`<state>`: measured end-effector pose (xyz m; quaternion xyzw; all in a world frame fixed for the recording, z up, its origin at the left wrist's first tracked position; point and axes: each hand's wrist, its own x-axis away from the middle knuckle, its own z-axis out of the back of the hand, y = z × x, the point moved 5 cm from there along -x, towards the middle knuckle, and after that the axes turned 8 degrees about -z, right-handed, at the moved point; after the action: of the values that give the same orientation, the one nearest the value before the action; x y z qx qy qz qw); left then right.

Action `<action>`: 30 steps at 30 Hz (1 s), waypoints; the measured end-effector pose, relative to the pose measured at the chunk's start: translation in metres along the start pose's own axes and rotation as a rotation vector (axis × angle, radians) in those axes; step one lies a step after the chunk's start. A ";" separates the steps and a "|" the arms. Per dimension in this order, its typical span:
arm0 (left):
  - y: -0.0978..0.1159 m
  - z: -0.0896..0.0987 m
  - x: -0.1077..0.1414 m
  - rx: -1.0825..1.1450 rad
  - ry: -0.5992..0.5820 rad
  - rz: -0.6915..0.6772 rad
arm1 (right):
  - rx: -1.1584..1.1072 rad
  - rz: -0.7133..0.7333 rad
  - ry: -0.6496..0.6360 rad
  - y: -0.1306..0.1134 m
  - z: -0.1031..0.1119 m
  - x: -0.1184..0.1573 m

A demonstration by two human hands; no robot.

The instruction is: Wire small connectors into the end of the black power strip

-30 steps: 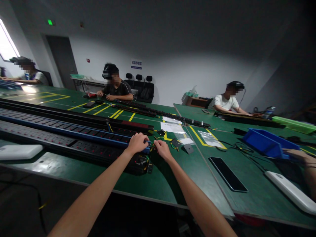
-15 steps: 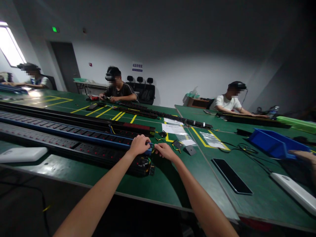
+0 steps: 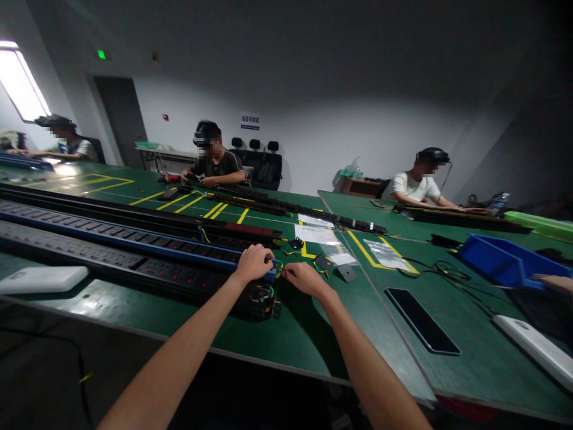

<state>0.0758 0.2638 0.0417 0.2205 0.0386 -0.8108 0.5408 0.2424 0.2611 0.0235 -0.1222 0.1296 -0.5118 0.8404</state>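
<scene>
the left hand point(image 3: 254, 263) lies over the right-hand end of a long blue-sided strip point(image 3: 179, 246), its grip curled down around that end, thumb toward the tip; the right hand point(image 3: 304, 278) is just beside it, its grip pinched at the fingertips on a yellow-green wire point(image 3: 280, 267) at the strip's end; the blue-sided strip lies on the green worktop point(image 3: 358, 325), running in from the left alongside the near edge and ending near the middle of that edge; a black strip point(image 3: 179, 275) with red-dotted sockets lies between it and the near edge, loose wires bunched at its right end; a long dark channel point(image 3: 147, 215) lies on the far side.

right of the hands, a small grey plate point(image 3: 346, 273) sits near papers point(image 3: 313, 232) and a clear bag point(image 3: 385, 254); past a seam in the worktop, a phone point(image 3: 422, 321) lies near the near edge, with a white case point(image 3: 535, 346) farther right; another white case point(image 3: 45, 279) lies by the near edge at the left; a blue bin point(image 3: 505, 261) stands toward the right side, a co-worker's hand point(image 3: 555, 282) next to it; three people sit along the far side, the middle one in a dark shirt point(image 3: 228, 164).
</scene>
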 end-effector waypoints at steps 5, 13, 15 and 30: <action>-0.001 -0.001 0.000 -0.003 -0.001 0.006 | 0.110 -0.031 0.019 -0.006 0.002 0.003; 0.000 0.000 0.000 -0.001 -0.008 0.006 | 0.203 -0.014 0.020 -0.013 0.004 0.006; 0.000 0.000 0.000 -0.002 -0.010 0.005 | 0.210 -0.019 0.013 -0.012 0.005 0.007; 0.000 -0.001 0.000 0.007 -0.030 0.012 | 0.197 -0.016 -0.025 -0.009 0.004 0.005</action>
<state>0.0764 0.2643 0.0405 0.2102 0.0263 -0.8109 0.5454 0.2385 0.2535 0.0294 -0.0464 0.0673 -0.5274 0.8457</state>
